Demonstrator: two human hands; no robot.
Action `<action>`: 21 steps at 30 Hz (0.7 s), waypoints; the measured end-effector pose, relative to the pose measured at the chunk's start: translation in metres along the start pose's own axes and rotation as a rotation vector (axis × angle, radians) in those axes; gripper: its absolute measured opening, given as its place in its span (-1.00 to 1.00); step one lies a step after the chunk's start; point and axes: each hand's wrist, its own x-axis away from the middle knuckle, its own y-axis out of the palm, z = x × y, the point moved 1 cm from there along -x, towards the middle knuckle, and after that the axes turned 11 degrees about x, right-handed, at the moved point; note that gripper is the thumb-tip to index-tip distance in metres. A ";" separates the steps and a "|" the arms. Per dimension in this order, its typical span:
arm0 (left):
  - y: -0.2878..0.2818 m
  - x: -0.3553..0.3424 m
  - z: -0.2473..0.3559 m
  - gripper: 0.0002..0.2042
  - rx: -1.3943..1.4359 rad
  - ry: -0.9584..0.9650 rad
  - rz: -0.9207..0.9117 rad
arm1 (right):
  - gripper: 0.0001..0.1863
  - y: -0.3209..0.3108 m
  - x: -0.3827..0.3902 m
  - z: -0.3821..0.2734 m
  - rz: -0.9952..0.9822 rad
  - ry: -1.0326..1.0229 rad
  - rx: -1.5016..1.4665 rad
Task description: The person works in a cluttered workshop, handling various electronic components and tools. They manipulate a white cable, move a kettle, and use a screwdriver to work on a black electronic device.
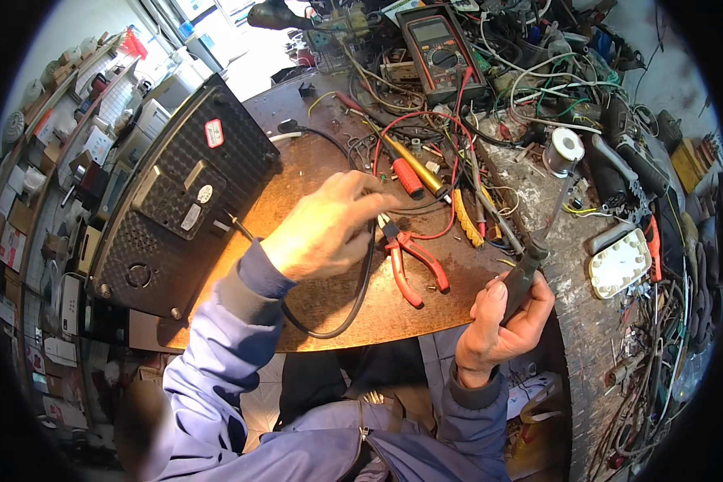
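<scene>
My left hand (329, 225) is over the middle of the wooden table, its fingers curled and closed at the upper end of a black cable (361, 297). The cable loops near the table's front edge; the fingers partly hide its end. Just right of these fingers lie red-handled pliers (410, 261), jaws pointing away from me. My right hand (506, 317) grips the dark handle of what looks like a soldering iron (522, 277). Its thin shaft points up toward a solder spool (564, 151). On the left, a black flat-bodied device (186, 205) stands tilted, with a cable at its face.
A multimeter (442, 52) with red and black leads sits at the back. Beyond the pliers lie a red-handled tool (408, 178), a brass-coloured tube (414, 165) and tangled wires. A white tray (620, 263) and more cables crowd the right. Loaded shelves (64, 120) line the left.
</scene>
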 end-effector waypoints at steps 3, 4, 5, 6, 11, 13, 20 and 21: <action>0.007 0.000 -0.003 -0.59 0.011 0.021 -0.043 | -0.63 -0.001 0.001 0.001 0.001 0.001 0.024; 0.004 -0.002 -0.004 -0.60 0.009 0.014 -0.052 | -0.63 0.000 -0.001 0.000 0.002 0.007 0.018; 0.002 0.000 -0.006 -0.62 0.008 -0.001 -0.057 | -0.63 0.001 -0.002 -0.001 0.002 0.014 0.012; 0.002 0.003 -0.009 -0.64 0.006 -0.017 -0.062 | -0.63 0.001 0.000 -0.002 -0.008 0.019 0.006; -0.006 -0.012 -0.031 -0.67 0.024 -0.065 -0.029 | -0.64 -0.002 0.000 -0.002 -0.034 -0.007 0.036; -0.005 -0.034 -0.026 -0.63 -0.077 0.043 0.076 | -0.64 -0.002 0.000 -0.002 -0.026 -0.013 0.055; 0.011 -0.088 -0.041 -0.59 -0.258 0.260 -0.104 | -0.57 -0.002 0.002 -0.012 -0.062 0.138 0.033; 0.011 -0.092 -0.042 -0.62 -0.283 0.255 -0.109 | -0.57 -0.002 0.002 -0.012 -0.063 0.140 0.028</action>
